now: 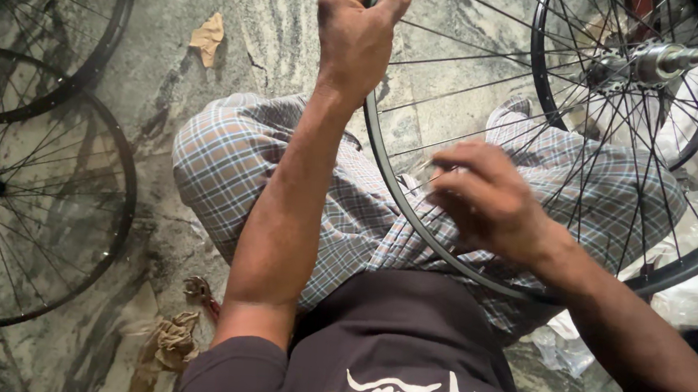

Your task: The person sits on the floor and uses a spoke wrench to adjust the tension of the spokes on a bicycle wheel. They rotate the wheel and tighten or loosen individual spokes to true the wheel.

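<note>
The wheel rim [392, 174] runs past the top edge; right hand [489, 203] blurred

**Black rims, checked cloth, marbled floor**

A black wheel rim [414, 218] with thin silver spokes [493, 58] and a shiny metal hub [667, 59] crosses trousers [227, 161] checked in pale grey, blue and brown lines. The shirt [404, 341] is dark brown, almost black, with a white scrawled print. Two more black wheels [75, 199] lie on a grey floor [175, 83] veined in white and charcoal, beside tan paper scraps [208, 40] and a brown rag [171, 344].
</note>
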